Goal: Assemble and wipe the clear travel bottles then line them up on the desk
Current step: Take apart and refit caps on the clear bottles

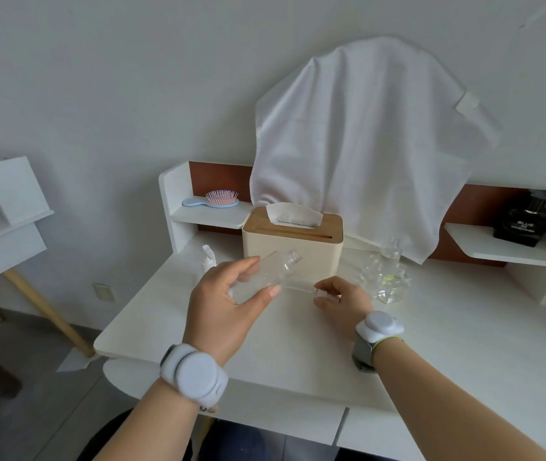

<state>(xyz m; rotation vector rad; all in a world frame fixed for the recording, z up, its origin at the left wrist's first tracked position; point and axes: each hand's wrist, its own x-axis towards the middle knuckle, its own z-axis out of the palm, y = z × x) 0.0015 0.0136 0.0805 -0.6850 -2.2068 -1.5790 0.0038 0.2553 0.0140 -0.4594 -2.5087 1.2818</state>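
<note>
A clear travel bottle (pixel 266 276), gripped tilted in the left hand (pixel 223 306) above the counter (pixel 298 344), awaits the pump tube (pixel 300 287) pinched by the right hand (pixel 340 299), best fed straight into its open neck.

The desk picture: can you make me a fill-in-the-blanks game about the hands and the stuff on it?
1. The left hand holds a clear bottle that has no ____ on it.
2. A ____ pokes up out of the beige box behind the hands.
3. On the small shelf on the left lies a pink and blue ____.
4. The dark bottle stands on the shelf on the ____ side.

Missing words: cap; tissue; hairbrush; right
</note>
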